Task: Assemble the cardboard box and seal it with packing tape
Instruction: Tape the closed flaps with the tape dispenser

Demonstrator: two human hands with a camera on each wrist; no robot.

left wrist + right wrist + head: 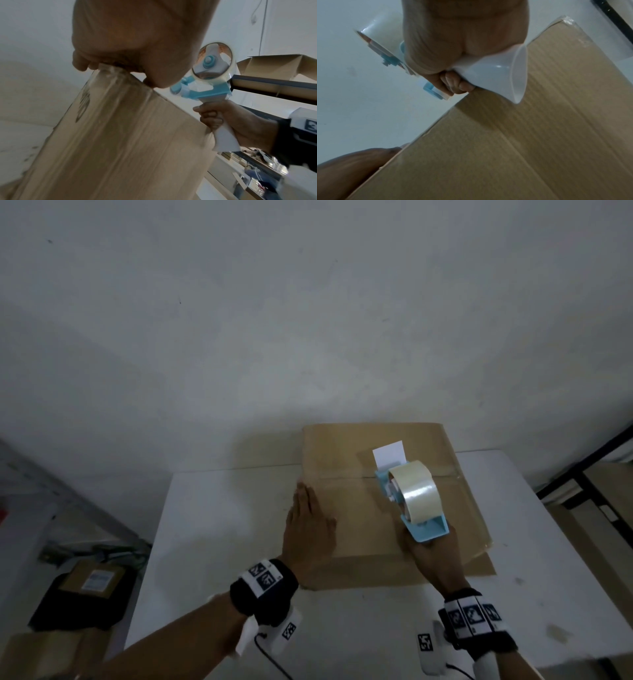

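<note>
While the left hand (308,529) presses flat on the cardboard box (363,508), the right hand (433,556) clamps the tape dispenser (411,498).

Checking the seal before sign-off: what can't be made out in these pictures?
- Tape on seam: dispenser covers part of box, head view.
- Left hand fingertips: palm fills left wrist view.
- Dispenser blade: right hand hides it, right wrist view.
- Box print: blurred.

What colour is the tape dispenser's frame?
Light blue, with a white handle; the tape dispenser shows best in the left wrist view.
</note>
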